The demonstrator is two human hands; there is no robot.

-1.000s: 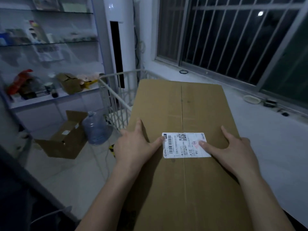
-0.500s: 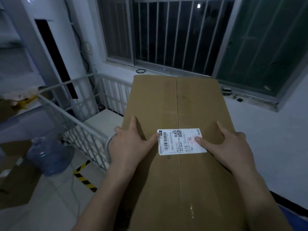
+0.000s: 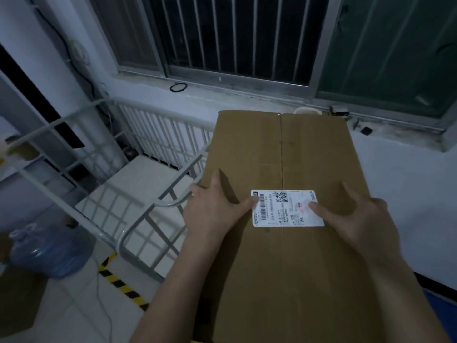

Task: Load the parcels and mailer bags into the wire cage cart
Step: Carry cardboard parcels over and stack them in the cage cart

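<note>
Brown cardboard parcel [image 3: 296, 157], large, white shipping label [image 3: 286, 209] on top; fills the frame from centre to 6 o'clock. Left hand [image 3: 212, 214] and right hand [image 3: 353, 219]: fingers extended, spread flat on the top face, thumbs touching the label's ends, nothing clasped. White wire cage cart [image 3: 148, 206] at the parcel's 9 o'clock; no parcel seen inside. Judged: loading barely begun; this parcel not yet in; mailer bags out of view.

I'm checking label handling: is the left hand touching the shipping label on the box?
Touching. The head view shows the left hand on the box, its thumb tip overlapping the left edge of the shipping label.
</note>
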